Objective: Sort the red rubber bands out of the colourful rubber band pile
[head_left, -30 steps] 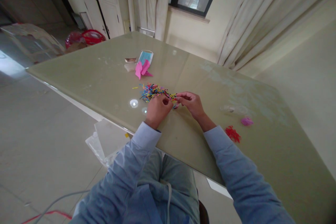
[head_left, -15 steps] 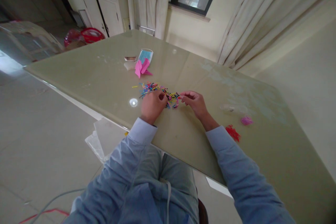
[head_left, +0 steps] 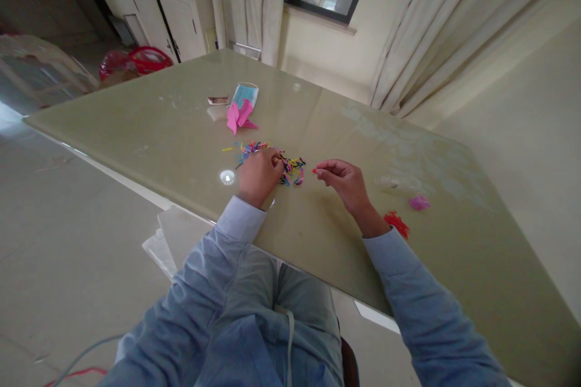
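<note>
A pile of small multicoloured strands (head_left: 293, 170), which look like tiny rubber bands, lies on the table in front of me. My left hand (head_left: 259, 174) rests over the pile's left part with its fingers curled together; what they hold, if anything, is hidden. Just right of the pile, my right hand (head_left: 341, 180) pinches a small red band (head_left: 314, 171) between thumb and fingertips, apart from the pile. Near my right wrist lies a heap of red bands (head_left: 396, 224). Beyond it is a smaller purple-pink heap (head_left: 419, 202).
Behind the pile, a folded pink paper (head_left: 240, 116) overlaps a blue face mask (head_left: 246, 95). A small brownish packet (head_left: 218, 100) lies left of them. The glossy table (head_left: 299, 224) has its near edge at my lap. A clear plastic piece (head_left: 387, 182) lies right.
My right hand has drawn back to the right from the pile with the small red band in its pinch. My left hand stays at the pile. The view has shifted slightly.
</note>
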`<state>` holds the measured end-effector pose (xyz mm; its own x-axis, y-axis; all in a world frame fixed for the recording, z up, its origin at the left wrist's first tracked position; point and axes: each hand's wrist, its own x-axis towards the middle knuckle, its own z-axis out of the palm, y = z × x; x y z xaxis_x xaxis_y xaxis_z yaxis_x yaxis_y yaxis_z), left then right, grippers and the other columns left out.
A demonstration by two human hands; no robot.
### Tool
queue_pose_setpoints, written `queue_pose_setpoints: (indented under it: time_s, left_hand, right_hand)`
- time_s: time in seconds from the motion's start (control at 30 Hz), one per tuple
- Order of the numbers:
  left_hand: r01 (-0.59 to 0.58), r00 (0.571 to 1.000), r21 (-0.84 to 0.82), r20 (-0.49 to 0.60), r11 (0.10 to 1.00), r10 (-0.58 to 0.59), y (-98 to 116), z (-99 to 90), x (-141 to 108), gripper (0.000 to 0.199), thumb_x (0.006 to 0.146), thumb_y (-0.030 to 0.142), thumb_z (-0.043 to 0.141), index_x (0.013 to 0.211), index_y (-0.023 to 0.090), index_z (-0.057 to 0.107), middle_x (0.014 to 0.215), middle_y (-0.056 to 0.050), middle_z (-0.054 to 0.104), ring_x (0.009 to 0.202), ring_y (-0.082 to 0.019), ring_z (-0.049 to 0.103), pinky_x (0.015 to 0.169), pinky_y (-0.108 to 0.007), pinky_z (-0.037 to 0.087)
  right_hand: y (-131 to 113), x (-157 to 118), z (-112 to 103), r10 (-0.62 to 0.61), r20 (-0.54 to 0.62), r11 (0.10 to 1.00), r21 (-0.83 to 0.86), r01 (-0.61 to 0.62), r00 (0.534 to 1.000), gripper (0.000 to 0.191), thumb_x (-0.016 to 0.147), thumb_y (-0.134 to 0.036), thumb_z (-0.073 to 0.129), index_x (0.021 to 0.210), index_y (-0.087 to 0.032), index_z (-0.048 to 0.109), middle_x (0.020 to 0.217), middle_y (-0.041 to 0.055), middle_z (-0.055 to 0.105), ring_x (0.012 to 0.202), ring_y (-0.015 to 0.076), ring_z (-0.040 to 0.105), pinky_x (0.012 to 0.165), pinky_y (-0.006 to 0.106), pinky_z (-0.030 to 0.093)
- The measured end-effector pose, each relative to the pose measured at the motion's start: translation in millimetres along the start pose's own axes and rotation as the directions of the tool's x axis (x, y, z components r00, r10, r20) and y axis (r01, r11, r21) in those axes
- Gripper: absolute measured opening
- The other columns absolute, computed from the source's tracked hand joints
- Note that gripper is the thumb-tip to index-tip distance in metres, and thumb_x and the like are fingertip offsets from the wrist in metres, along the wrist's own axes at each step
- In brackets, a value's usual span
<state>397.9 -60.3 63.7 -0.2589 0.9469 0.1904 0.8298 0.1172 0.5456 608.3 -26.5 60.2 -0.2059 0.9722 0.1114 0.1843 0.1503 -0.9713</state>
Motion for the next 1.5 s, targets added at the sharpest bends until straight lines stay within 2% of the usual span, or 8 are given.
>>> queue_pose_setpoints:
  time_s: [0.1, 0.23, 0.43, 0.6, 0.73, 0.87, 1.17, 1.5]
  left_hand:
    - [-0.090, 0.996, -0.090, 0.002, 0.992, 0.090, 11, 3.3, -8, 0.019, 0.088, 0.026, 0.057, 0.092, 0.018, 0.073, 0.092, -0.007, 0.075, 0.084, -0.021, 0.067, 0.072, -0.029, 0.045]
    - [-0.229, 0.957, -0.229, 0.123, 0.946, 0.261, 35, 15.8, -23, 0.018, 0.087, 0.026, 0.058, 0.086, 0.017, 0.073, 0.082, -0.004, 0.073, 0.074, -0.017, 0.065, 0.069, -0.027, 0.043]
    - [-0.420, 0.796, -0.280, 0.343, 0.863, 0.498, 57, 48.7, -37, 0.020, 0.089, 0.029, 0.058, 0.086, 0.017, 0.073, 0.080, -0.004, 0.073, 0.070, -0.016, 0.063, 0.066, -0.027, 0.041]
    - [-0.524, 0.697, -0.216, 0.448, 0.824, 0.560, 62, 65.7, -36, 0.024, 0.091, 0.032, 0.055, 0.092, 0.018, 0.075, 0.087, -0.006, 0.075, 0.077, -0.019, 0.065, 0.067, -0.029, 0.040]
    - [-0.539, 0.701, -0.154, 0.463, 0.828, 0.542, 63, 70.3, -35, 0.026, 0.093, 0.035, 0.053, 0.095, 0.020, 0.075, 0.088, -0.006, 0.075, 0.080, -0.021, 0.066, 0.067, -0.030, 0.039]
    - [-0.552, 0.696, -0.147, 0.461, 0.821, 0.551, 61, 72.3, -36, 0.027, 0.093, 0.035, 0.051, 0.094, 0.020, 0.074, 0.090, -0.006, 0.075, 0.080, -0.021, 0.066, 0.068, -0.030, 0.040]
    - [-0.541, 0.716, -0.166, 0.424, 0.824, 0.555, 55, 76.4, -37, 0.026, 0.092, 0.035, 0.052, 0.093, 0.021, 0.074, 0.087, -0.005, 0.075, 0.080, -0.020, 0.066, 0.069, -0.030, 0.041]
    - [-0.515, 0.721, -0.234, 0.402, 0.825, 0.564, 55, 70.3, -38, 0.023, 0.092, 0.031, 0.054, 0.090, 0.018, 0.073, 0.087, -0.006, 0.074, 0.079, -0.019, 0.064, 0.072, -0.029, 0.041]
  right_hand:
    - [-6, -11, -8, -0.006, -0.036, 1.000, 0.010, 0.007, 0.999, 0.031, 0.068, -0.040, 0.083, 0.086, -0.017, 0.075, 0.078, 0.0045, 0.075, 0.064, 0.0117, 0.060, 0.057, 0.024, 0.045]
    - [-11, -30, -25, -0.019, -0.102, 1.000, -0.006, 0.018, 0.995, 0.031, 0.069, -0.040, 0.083, 0.089, -0.018, 0.074, 0.082, 0.0053, 0.076, 0.066, 0.0128, 0.063, 0.059, 0.025, 0.049]
    - [-7, -65, -68, -0.037, -0.244, 0.998, -0.064, 0.022, 0.969, 0.028, 0.071, -0.038, 0.083, 0.089, -0.019, 0.074, 0.088, 0.0064, 0.077, 0.075, 0.0159, 0.069, 0.071, 0.030, 0.057]
    - [9, -97, -117, -0.044, -0.397, 0.985, -0.172, -0.027, 0.917, 0.026, 0.072, -0.038, 0.082, 0.089, -0.019, 0.075, 0.089, 0.0071, 0.077, 0.076, 0.0182, 0.071, 0.073, 0.033, 0.059]
    - [22, -116, -149, -0.071, -0.498, 0.954, -0.287, -0.087, 0.864, 0.028, 0.071, -0.040, 0.080, 0.087, -0.018, 0.076, 0.086, 0.0066, 0.076, 0.075, 0.0186, 0.069, 0.073, 0.034, 0.058]
    - [31, -126, -163, -0.081, -0.528, 0.911, -0.383, -0.152, 0.845, 0.032, 0.073, -0.044, 0.077, 0.089, -0.016, 0.076, 0.089, 0.0080, 0.076, 0.077, 0.0196, 0.069, 0.075, 0.034, 0.057]
    - [41, -133, -162, -0.019, -0.478, 0.888, -0.412, -0.205, 0.878, 0.038, 0.073, -0.048, 0.076, 0.092, -0.015, 0.076, 0.090, 0.0095, 0.076, 0.077, 0.0204, 0.068, 0.076, 0.036, 0.055]
    - [50, -154, -165, -0.030, -0.613, 0.918, -0.330, -0.222, 0.790, 0.042, 0.074, -0.051, 0.074, 0.097, -0.016, 0.073, 0.095, 0.0106, 0.075, 0.084, 0.0222, 0.070, 0.082, 0.038, 0.055]
